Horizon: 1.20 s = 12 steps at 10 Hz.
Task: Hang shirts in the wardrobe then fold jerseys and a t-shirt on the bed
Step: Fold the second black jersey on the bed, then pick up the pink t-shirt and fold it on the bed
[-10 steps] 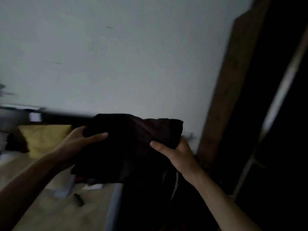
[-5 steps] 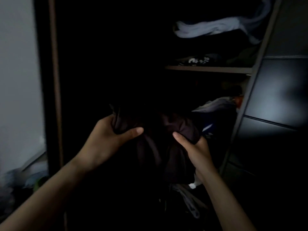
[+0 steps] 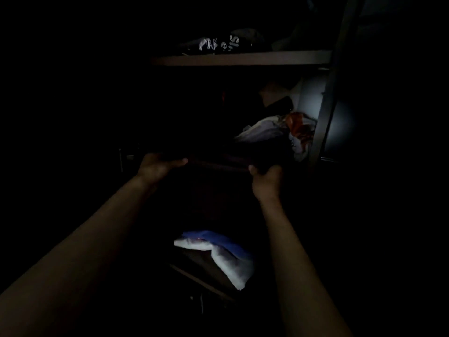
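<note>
Both hands are clamped on a dark folded garment (image 3: 218, 161), the left hand (image 3: 155, 166) pinching its left edge and the right hand (image 3: 267, 173) its right edge, thumbs on top. They hold it level inside the wardrobe, under the wooden shelf (image 3: 243, 60) and just left of a crumpled heap of pale and orange clothes (image 3: 286, 132). A white and blue cloth (image 3: 218, 254) lies lower down, nearer. Judging by this, the piece is folded and about to be stowed; whether other items remain I cannot say. The gloom swallows most of the interior: the garment's shape, the surface beneath it and the far left are unreadable.
</note>
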Tool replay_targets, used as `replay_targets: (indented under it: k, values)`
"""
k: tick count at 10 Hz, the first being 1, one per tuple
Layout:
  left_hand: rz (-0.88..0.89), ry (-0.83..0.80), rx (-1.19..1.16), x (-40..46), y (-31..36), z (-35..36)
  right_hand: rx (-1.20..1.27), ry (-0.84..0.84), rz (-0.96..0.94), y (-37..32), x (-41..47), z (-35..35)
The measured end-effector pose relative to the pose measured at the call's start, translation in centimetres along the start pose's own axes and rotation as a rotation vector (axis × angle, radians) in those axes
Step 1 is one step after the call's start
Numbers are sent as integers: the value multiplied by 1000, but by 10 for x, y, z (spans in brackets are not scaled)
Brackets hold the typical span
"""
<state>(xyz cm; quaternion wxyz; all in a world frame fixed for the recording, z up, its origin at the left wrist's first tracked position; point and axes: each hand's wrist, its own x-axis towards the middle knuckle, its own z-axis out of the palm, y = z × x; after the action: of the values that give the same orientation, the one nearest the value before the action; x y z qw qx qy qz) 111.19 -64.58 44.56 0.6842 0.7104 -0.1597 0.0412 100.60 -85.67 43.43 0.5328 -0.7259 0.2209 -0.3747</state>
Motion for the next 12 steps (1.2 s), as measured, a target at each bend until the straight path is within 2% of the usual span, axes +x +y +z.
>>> replay_targets:
  k: [1,2,3,4,5,6,7,8,9,10,11,12]
  values:
    - [8,-126,144,49,-9,27,-237,4,16,12,23,15]
    - [-8,-209,403,86,-58,35,-343,-131,32,34,27,30]
    - [2,-268,558,65,-77,53,-434,-169,-106,45,25,39]
    - [246,-347,719,39,-100,80,-621,-360,-121,63,8,51]
    - [-27,-25,665,24,-113,105,-824,-395,-171,105,-3,56]
    - [-127,-216,558,6,-126,83,-868,-440,-203,103,-13,54]
    - [22,-243,536,-33,-117,42,-734,-577,-316,85,-43,53]
    - [87,-92,522,-86,-103,8,-540,-935,-334,83,-86,44]
    - [33,26,529,-159,-95,-32,-504,-1190,-377,85,-137,38]
    - [-59,95,600,-247,-89,-73,-528,-1366,-476,83,-201,47]
    - [-114,127,725,-340,-80,-118,-566,-1601,-568,76,-294,65]
    - [-199,249,838,-438,-63,-169,-579,-1780,-723,63,-411,81]
